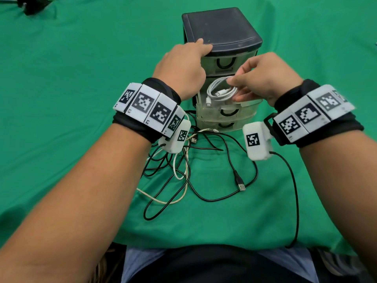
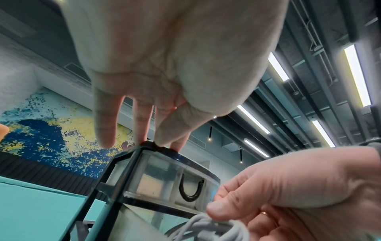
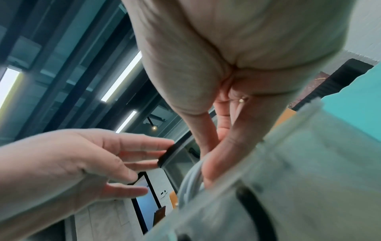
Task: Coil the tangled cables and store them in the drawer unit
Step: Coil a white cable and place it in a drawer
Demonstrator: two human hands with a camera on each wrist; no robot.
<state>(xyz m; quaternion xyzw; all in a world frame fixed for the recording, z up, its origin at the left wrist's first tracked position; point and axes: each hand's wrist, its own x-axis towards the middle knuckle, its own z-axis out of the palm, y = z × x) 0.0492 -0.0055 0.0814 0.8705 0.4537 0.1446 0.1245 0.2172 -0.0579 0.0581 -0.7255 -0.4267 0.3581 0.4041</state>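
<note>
A small drawer unit (image 1: 222,31) with a dark lid and clear drawers stands on the green cloth. My left hand (image 1: 195,52) rests with straight fingers on the lid's front left corner (image 2: 152,145). My right hand (image 1: 234,88) pinches a coiled white cable (image 1: 221,91) just above a pulled-out clear drawer (image 1: 247,103) below the top one. The coil's plugs hang inside the drawer. In the right wrist view the drawer's blurred front (image 3: 288,179) fills the lower right. A tangle of black and cream cables (image 1: 183,170) lies loose on the cloth in front of the unit.
The green cloth (image 1: 71,68) covers the whole table. A black USB plug (image 1: 240,184) lies at the tangle's right side. A black lead (image 1: 293,190) runs from my right wrist camera toward my lap. Dark objects (image 1: 30,5) sit at the far left corner.
</note>
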